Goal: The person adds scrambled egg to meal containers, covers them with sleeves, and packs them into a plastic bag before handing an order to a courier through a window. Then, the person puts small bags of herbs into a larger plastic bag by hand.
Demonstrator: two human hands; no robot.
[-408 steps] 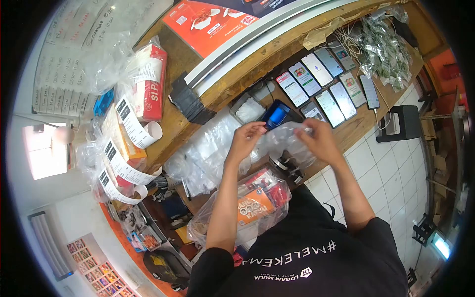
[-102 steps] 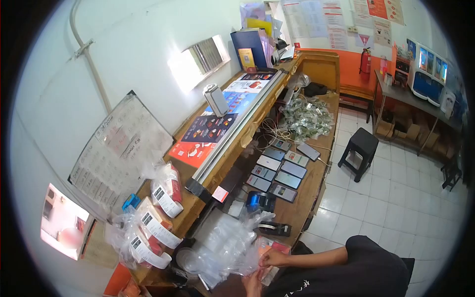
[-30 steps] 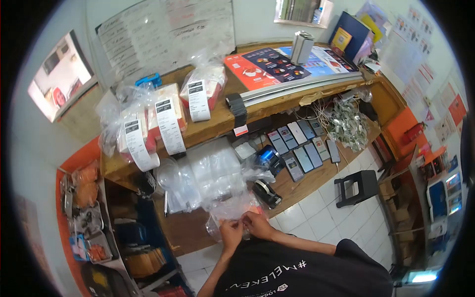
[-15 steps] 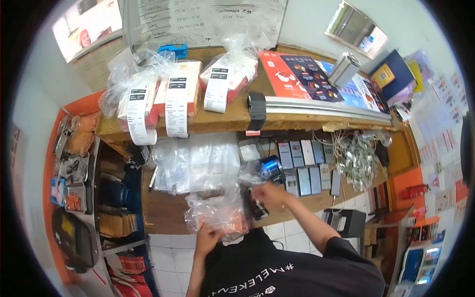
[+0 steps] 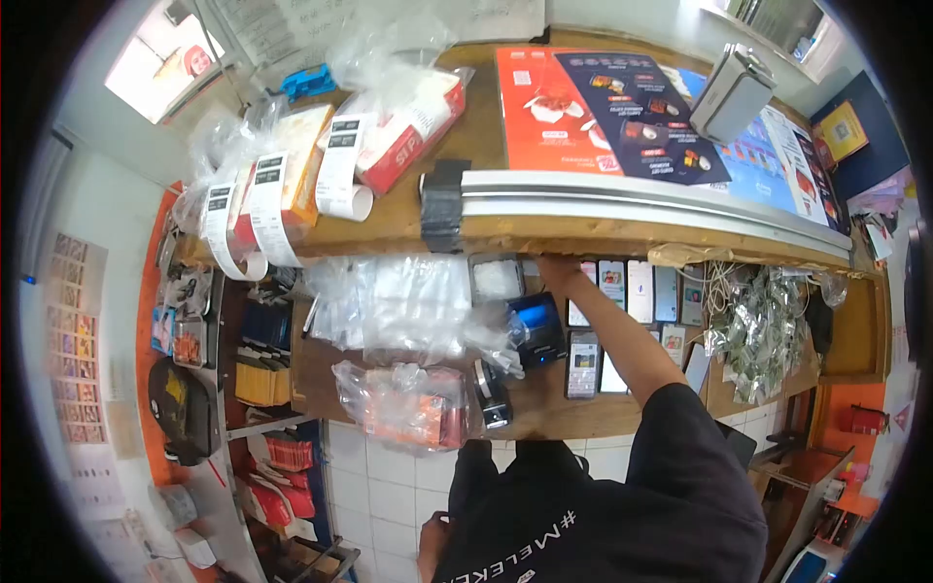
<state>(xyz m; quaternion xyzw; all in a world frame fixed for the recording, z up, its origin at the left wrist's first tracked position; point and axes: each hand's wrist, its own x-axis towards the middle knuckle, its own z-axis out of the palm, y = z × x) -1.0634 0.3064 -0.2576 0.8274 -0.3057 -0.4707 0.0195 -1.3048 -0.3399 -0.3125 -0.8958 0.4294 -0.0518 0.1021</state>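
My right hand reaches in under the wooden shelf, beside the rows of phones; its fingers are hidden there. My left hand hangs low beside my body, away from the counter, and its fingers are too small and shaded to make out. A red-orange box in a clear plastic bag lies at the counter's front edge. Right of it sits a black handheld device, and behind that a black device with a blue panel. Flat clear plastic bags are stacked behind the box.
The shelf edge overhangs the counter. On it stand several bagged boxes with receipts, printed menus and a metal dispenser. Cables and a heap of small packets lie at the right of the counter.
My left hand has left the bagged box and dropped to my side. My right hand has moved from the black handheld device to under the shelf. The view has shifted.
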